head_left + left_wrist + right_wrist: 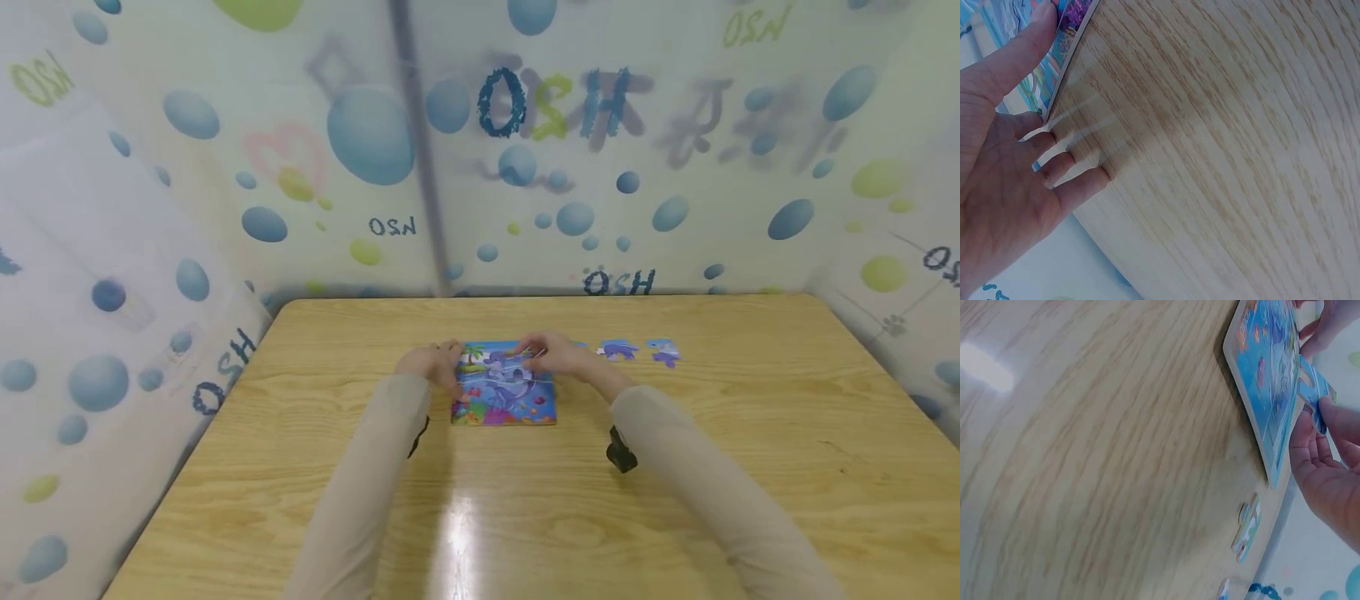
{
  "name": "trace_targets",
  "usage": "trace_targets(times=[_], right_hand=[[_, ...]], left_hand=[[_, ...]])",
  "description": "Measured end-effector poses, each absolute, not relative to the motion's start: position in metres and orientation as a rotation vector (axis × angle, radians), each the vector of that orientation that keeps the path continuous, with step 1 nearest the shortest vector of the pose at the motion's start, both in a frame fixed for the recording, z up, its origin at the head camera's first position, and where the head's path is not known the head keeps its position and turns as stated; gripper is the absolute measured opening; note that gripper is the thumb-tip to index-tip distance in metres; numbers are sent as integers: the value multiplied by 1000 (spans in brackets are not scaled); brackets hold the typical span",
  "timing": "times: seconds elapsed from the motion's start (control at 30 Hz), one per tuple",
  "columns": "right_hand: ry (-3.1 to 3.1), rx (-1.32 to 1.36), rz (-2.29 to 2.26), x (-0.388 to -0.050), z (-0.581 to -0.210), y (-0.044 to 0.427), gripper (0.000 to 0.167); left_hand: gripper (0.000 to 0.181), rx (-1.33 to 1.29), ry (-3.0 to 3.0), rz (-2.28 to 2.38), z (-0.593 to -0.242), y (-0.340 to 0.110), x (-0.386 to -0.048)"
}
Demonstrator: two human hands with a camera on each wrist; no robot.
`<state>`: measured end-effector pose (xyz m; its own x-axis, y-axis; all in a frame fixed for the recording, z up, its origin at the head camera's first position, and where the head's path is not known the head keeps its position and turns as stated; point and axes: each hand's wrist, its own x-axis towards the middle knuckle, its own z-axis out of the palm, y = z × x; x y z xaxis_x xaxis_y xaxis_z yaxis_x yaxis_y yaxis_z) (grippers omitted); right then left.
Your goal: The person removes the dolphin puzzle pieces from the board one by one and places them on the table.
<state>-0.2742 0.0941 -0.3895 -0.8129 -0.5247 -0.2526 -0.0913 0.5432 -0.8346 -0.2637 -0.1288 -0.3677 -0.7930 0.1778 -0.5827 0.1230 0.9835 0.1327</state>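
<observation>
A jigsaw puzzle board with a purple dolphin in an underwater scene lies on the table. My left hand rests at its left side. In the left wrist view, the thumb lies straight across the picture while the other fingertips reach down beside the board's edge. Over the board's upper right part, my right hand pinches a blue puzzle piece between thumb and fingers. The piece is tilted above the surface; my fingers cover part of it and of the picture below.
Two loose puzzle pieces, one purple and blue and another, lie right of the board. A wooden table extends around it, backed by a bubble-patterned wall covering.
</observation>
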Motion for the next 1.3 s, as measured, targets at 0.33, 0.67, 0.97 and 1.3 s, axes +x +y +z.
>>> trace_targets(times=[0.33,0.67,0.97,1.3], right_hand=[[2323,-512,-1168,-277,-388,121,30],[2274,-519,-1208,-275,-394,150,30],[2291,-311,-1175,-270,-401,166,39],[2476,-115,-921,-269,-395,167,36]], left_hand=[[99,226,2509,108,-370,-132,-265],[99,218,2503,113,-371,-135,-266],[97,218,2503,113,-368,-135,-265],[98,243,2483,114,-371,-130,-267]])
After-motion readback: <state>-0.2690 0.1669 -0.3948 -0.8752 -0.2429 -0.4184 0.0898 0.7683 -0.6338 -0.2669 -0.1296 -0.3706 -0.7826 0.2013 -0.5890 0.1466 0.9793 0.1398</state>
